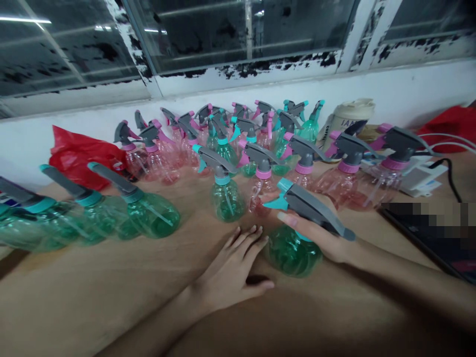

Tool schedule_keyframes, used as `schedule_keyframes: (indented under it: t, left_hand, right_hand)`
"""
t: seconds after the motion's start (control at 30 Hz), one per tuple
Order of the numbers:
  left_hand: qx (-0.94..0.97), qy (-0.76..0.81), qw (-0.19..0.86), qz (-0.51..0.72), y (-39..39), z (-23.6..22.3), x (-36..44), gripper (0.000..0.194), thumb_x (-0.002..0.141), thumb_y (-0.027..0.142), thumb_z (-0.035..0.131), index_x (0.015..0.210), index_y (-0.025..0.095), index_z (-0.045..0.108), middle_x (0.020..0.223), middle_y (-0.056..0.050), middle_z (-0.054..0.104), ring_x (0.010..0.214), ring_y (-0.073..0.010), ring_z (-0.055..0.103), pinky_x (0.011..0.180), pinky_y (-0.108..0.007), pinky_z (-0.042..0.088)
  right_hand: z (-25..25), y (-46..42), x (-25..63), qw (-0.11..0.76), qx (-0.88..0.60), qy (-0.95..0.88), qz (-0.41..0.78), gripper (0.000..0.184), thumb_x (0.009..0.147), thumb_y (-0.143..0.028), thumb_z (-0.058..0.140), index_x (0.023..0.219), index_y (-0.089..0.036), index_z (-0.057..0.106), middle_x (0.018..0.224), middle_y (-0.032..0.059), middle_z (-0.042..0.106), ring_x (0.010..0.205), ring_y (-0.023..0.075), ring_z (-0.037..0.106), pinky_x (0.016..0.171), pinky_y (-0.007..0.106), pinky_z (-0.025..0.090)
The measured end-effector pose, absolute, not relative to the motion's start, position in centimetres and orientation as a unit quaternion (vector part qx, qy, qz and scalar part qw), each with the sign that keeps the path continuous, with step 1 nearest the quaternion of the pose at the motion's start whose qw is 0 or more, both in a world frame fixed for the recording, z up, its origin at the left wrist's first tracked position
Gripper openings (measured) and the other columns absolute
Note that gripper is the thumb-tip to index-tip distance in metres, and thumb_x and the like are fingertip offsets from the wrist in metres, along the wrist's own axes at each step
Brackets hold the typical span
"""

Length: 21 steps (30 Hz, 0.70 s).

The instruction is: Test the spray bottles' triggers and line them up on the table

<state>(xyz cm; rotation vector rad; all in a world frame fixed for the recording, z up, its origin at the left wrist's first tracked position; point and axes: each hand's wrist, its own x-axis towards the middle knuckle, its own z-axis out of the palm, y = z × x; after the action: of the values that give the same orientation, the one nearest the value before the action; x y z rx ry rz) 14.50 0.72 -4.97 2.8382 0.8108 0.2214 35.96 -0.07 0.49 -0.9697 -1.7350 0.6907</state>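
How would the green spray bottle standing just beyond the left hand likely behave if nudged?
The green spray bottle would probably tip fairly easily, as its spray head juts well past the neck. Its see-through plastic body looks fairly light. The smooth-looking walls might slip under a fingertip.

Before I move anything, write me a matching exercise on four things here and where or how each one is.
1. Left hand
2. Right hand
3. Lettered cup
4. Dark device

A. Near the wall
B. Flat on the table
C. At the right, partly pixelated
D. Holding a green spray bottle

Pairs: 1-B, 2-D, 3-A, 4-C
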Motion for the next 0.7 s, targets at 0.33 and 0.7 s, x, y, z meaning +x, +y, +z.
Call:
schedule_keyframes:
  t: [0.33,0.7]
  left_hand:
    - [0.925,0.324,0.157,0.125,0.2,-5.2,14.8,0.076,0.081,0.048,0.061,0.142,0.017,0.028,0.144,-0.014,0.040,0.133,-0.0309,0.036,0.108,-0.050,0.029]
    - [0.891,0.349,0.216,0.192,-0.6,-5.1,15.3,0.084,0.078,0.048,0.066,0.142,0.019,0.020,0.140,-0.016,0.041,0.129,-0.0326,0.040,0.104,-0.053,0.034]
  right_hand:
    - [0.3,0.0,36.1,0.495,-0.384,-0.724,0.288,0.030,0.086,-0.035,0.057,0.114,-0.027,0.064,0.111,0.0035,0.068,0.107,0.0230,0.060,0.098,0.041,0.044]
    - [-0.2,-0.5,35.0,0.531,-0.379,-0.699,0.293,0.021,0.084,-0.041,0.059,0.093,-0.024,0.066,0.078,0.0001,0.062,0.074,0.0173,0.059,0.072,0.034,0.049]
